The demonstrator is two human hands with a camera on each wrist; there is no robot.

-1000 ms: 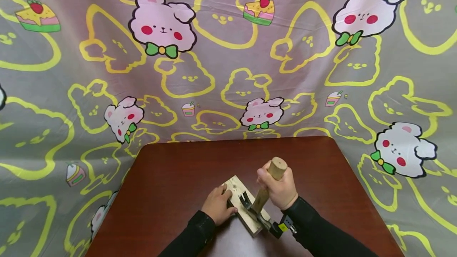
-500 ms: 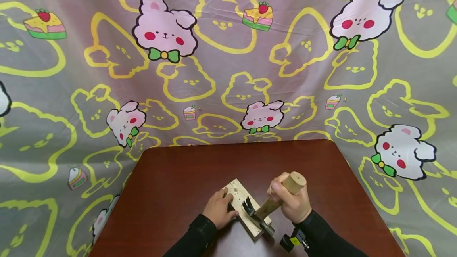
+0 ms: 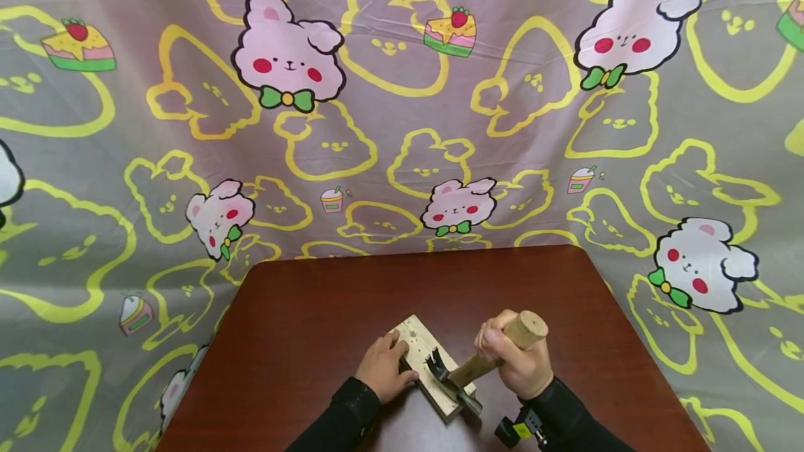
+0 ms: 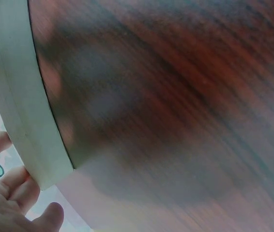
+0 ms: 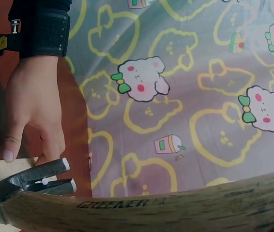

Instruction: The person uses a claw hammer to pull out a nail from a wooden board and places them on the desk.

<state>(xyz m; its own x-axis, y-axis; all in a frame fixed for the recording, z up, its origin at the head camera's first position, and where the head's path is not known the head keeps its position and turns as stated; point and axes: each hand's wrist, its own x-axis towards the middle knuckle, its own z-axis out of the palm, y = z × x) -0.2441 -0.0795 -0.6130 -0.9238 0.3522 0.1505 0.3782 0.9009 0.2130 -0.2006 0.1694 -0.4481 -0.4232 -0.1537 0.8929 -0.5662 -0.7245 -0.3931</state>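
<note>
My right hand (image 3: 521,361) grips the wooden handle of a claw hammer (image 3: 472,370), which leans to the right. The hammer's head lies over a pale wooden board (image 3: 412,332) on the table, its forked claw pointing toward the board's far end. In the right wrist view, a small nail (image 5: 44,181) with a bright round head sits in the slot of the claw. My left hand (image 3: 384,368) holds the board along its left edge, fingers toward the far end and thumb nearer me. The left wrist view has the board's side (image 4: 28,106) with fingers bent against it.
The dark reddish-brown table (image 3: 326,305) has rounded far corners. A curtain (image 3: 389,110) printed with cartoon rabbits hangs behind it and along both sides. A black wrist strap with a small dark device (image 3: 518,431) is on the right wrist.
My right hand has swung the hammer handle to the right and lower, tipping it from steep to slanted, with little movement in the last half second. My left hand stays on the board.
</note>
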